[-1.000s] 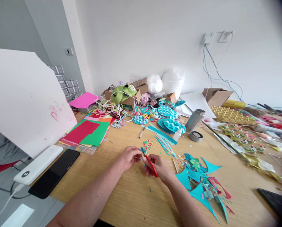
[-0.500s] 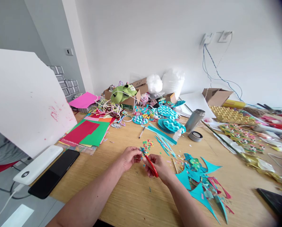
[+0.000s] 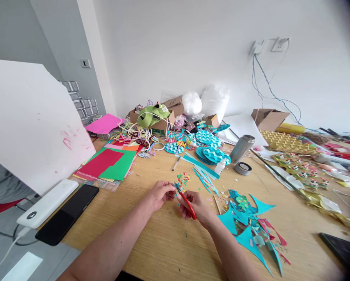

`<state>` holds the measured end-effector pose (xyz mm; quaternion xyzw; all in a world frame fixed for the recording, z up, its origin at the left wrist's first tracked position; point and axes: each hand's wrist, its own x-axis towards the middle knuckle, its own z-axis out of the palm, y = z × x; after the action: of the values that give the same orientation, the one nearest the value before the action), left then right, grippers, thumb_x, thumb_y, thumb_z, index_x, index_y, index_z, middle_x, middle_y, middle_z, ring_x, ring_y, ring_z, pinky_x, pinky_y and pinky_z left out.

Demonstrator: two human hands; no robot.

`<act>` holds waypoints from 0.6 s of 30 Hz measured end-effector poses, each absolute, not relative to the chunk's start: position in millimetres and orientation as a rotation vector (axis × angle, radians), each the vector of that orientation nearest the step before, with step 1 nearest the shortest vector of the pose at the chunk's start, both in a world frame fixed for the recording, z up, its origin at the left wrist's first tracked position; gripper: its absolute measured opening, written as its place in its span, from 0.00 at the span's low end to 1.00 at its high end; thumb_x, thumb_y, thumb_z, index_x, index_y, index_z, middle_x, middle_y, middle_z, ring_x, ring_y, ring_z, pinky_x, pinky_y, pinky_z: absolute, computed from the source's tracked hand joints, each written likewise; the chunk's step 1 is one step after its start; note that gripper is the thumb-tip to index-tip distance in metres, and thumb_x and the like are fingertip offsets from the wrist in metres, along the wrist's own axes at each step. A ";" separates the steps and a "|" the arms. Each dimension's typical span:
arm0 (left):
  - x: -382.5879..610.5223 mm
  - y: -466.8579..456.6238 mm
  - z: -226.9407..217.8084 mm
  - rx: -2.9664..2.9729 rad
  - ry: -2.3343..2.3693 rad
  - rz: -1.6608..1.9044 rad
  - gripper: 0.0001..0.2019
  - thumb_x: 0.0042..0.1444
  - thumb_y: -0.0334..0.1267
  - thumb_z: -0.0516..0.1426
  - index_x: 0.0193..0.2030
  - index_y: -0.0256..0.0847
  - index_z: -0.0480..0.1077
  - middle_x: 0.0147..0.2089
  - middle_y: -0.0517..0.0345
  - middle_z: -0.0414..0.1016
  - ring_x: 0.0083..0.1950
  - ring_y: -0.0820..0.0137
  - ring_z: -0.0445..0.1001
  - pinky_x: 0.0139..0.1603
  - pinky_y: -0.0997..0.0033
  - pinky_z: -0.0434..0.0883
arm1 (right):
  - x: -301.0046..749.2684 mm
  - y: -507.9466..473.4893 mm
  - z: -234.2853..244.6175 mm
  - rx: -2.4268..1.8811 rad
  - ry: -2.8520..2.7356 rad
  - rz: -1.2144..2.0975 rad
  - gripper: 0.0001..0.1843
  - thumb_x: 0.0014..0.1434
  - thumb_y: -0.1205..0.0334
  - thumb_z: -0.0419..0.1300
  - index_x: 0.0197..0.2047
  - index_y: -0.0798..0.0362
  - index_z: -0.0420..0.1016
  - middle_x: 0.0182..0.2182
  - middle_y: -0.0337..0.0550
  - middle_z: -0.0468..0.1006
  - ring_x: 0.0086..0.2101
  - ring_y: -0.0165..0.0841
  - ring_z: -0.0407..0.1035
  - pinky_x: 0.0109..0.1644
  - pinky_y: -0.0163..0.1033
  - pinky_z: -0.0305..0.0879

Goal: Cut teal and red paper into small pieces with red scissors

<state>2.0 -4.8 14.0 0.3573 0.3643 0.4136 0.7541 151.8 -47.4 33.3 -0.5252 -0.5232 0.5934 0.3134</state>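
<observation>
Red-handled scissors (image 3: pixel 188 205) are gripped in my right hand (image 3: pixel 194 203), their blades pointing up and left toward the fingertips of my left hand (image 3: pixel 162 194). My left thumb and forefinger are pinched together at the blade tips; whatever sits between them is too small to make out. Just beyond the blades lies a little pile of red, yellow and green paper bits (image 3: pixel 183 178). Blue paper strips (image 3: pixel 203 179) rest to the right of the pile. Nearer my right forearm is a heap of blue paper offcuts (image 3: pixel 245 218) with red scraps mixed in.
Coloured paper sheets (image 3: pixel 110 162), a black phone (image 3: pixel 67 214) and a white power bank (image 3: pixel 47 203) lie at the left. Behind the hands are a pen (image 3: pixel 176 163), a glue bottle (image 3: pixel 220 166), stacked blue wavy discs (image 3: pixel 211 155), a tape roll (image 3: pixel 242 168) and a metal flask (image 3: pixel 243 149).
The scissor blades have shifted very slightly between the two frames. Both hands stay in nearly the same place, and the table's contents look unchanged.
</observation>
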 end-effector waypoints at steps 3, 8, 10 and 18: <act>1.6 -4.2 13.1 0.774 0.795 0.902 0.07 0.36 0.33 0.61 0.22 0.35 0.67 0.20 0.62 0.67 0.21 0.78 0.64 0.25 0.75 0.60 | 151.7 -47.4 34.0 -1.395 -1.384 1.560 0.24 0.43 0.41 0.62 0.24 0.53 0.60 0.14 0.33 0.71 0.14 0.26 0.66 0.16 0.29 0.58; 1.0 -3.0 11.0 0.754 0.792 0.917 0.06 0.37 0.32 0.61 0.24 0.35 0.67 0.20 0.62 0.67 0.21 0.78 0.64 0.24 0.76 0.61 | 151.8 -47.7 34.8 -1.385 -1.378 1.556 0.23 0.44 0.42 0.62 0.24 0.53 0.60 0.14 0.33 0.71 0.14 0.25 0.65 0.15 0.29 0.59; 0.9 -2.8 10.6 0.746 0.794 0.918 0.06 0.37 0.32 0.61 0.24 0.34 0.68 0.20 0.62 0.68 0.21 0.78 0.65 0.24 0.76 0.61 | 151.8 -47.7 34.3 -1.375 -1.372 1.554 0.23 0.44 0.42 0.62 0.24 0.53 0.60 0.14 0.33 0.71 0.14 0.25 0.65 0.15 0.28 0.59; 2.3 -5.0 13.8 0.751 0.798 0.918 0.08 0.36 0.33 0.63 0.24 0.34 0.68 0.21 0.61 0.68 0.22 0.78 0.65 0.24 0.76 0.61 | 152.4 -47.6 31.7 -1.358 -1.348 1.555 0.23 0.45 0.43 0.62 0.24 0.53 0.60 0.14 0.33 0.71 0.14 0.25 0.65 0.15 0.28 0.59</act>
<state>2.3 -5.0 13.8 0.3444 0.3657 0.4211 0.7552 152.4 -47.6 31.7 -0.5196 -0.5160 0.5948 0.3316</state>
